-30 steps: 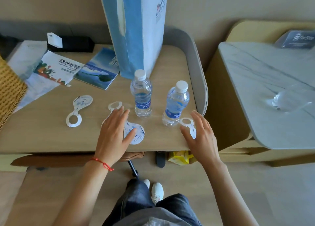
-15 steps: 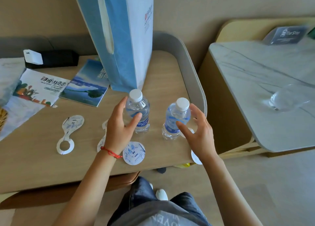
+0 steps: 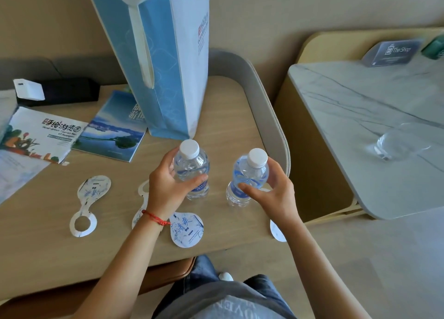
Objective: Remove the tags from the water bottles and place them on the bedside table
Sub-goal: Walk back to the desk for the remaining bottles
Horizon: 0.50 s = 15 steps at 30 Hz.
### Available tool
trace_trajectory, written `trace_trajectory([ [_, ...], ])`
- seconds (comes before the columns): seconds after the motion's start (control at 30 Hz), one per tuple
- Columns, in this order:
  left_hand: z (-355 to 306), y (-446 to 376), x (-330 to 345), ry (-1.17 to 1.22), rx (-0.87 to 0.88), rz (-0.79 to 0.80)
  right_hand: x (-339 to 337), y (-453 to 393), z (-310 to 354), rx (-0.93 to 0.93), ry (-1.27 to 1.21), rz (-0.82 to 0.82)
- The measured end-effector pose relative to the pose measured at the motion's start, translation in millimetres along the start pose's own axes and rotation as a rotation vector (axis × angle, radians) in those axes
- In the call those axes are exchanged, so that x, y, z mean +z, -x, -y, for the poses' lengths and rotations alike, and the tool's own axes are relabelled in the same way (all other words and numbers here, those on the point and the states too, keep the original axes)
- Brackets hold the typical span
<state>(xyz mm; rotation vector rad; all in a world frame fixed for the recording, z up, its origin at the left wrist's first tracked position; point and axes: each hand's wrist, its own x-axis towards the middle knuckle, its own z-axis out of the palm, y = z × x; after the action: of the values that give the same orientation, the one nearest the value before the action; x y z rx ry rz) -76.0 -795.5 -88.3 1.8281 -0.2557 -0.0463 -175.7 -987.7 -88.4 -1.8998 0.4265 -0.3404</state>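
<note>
Two small clear water bottles with white caps stand on the wooden table (image 3: pixel 55 258). My left hand (image 3: pixel 165 189) is wrapped around the left bottle (image 3: pixel 192 167). My right hand (image 3: pixel 276 193) grips the right bottle (image 3: pixel 249 174), which tilts slightly. Neither neck carries a tag. Three white-and-blue paper tags lie flat on the table: one at the left (image 3: pixel 90 204), one partly under my left wrist (image 3: pixel 186 228), and one at the table's front right edge (image 3: pixel 277 229), mostly hidden by my right forearm.
A tall blue paper bag (image 3: pixel 168 66) stands just behind the bottles. Brochures (image 3: pixel 40 133) and a black box (image 3: pixel 62 91) lie at the back left. To the right is a marble-topped table (image 3: pixel 360 131) with a glass (image 3: pixel 396 142) and a sign (image 3: pixel 394 52).
Both hands left the tags lying on the table, rose to the bottles and closed around them. The view has moved closer and shifted left.
</note>
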Motion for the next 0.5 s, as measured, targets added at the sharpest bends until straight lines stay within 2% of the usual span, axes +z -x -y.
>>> trace_trajectory([
  [0.2, -1.0, -8.9, -1.5, 0.014, 0.041, -0.016, 7.2, -8.8, 3.5, -0.019, -0.002, -0.101],
  [0.4, -10.6, -13.9, -18.6, 0.045, 0.049, -0.014, 1.0, -8.2, 11.3, 0.025, -0.131, -0.110],
  [0.5, -17.1, -14.7, -24.2, 0.053, 0.106, 0.022, -7.0, 0.9, 14.9, 0.013, -0.170, -0.134],
])
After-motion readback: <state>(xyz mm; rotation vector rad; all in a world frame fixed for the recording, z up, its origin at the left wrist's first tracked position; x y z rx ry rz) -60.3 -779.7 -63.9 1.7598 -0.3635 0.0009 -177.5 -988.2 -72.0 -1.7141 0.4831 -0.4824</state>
